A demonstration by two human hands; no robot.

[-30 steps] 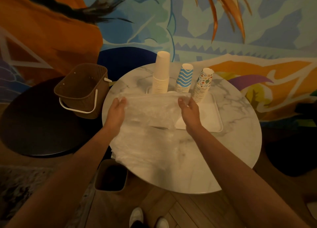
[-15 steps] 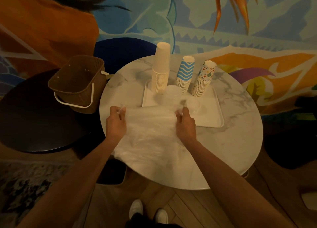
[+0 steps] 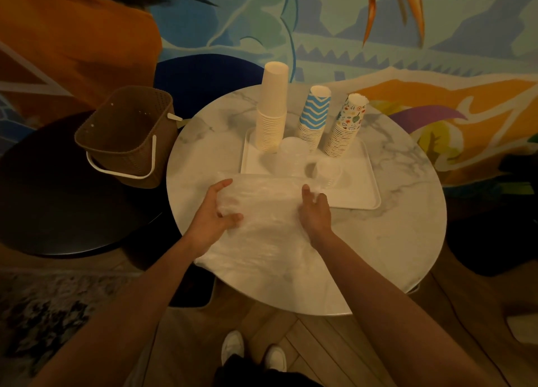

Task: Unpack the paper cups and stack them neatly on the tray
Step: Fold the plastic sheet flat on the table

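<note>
Had lowered onto the table (image 3: 378, 255) the wrap (image 3: 262, 235), held up in front of the cups a second before. Spread it just in front of the tray (image 3: 358, 194), far edge over the tray's near left rim. Looked empty, so unpacking judged done, with only the clearing away left.

Stood bases up along the tray's back edge: plain stack (image 3: 272, 109) at the left, blue stack (image 3: 314, 115) in the middle, printed stack (image 3: 346, 124) at the right. Set just in front of these, mid-tray, two clear cups (image 3: 292, 159).

Clutched a bunch of wrap off the tray's near left corner with the left hand (image 3: 215, 211), fingers and thumb curled round it. Dug bent fingers into the film at the tray's near rim with the right hand (image 3: 316, 211). Touched no stack with either hand, the tray's depth between.
</note>
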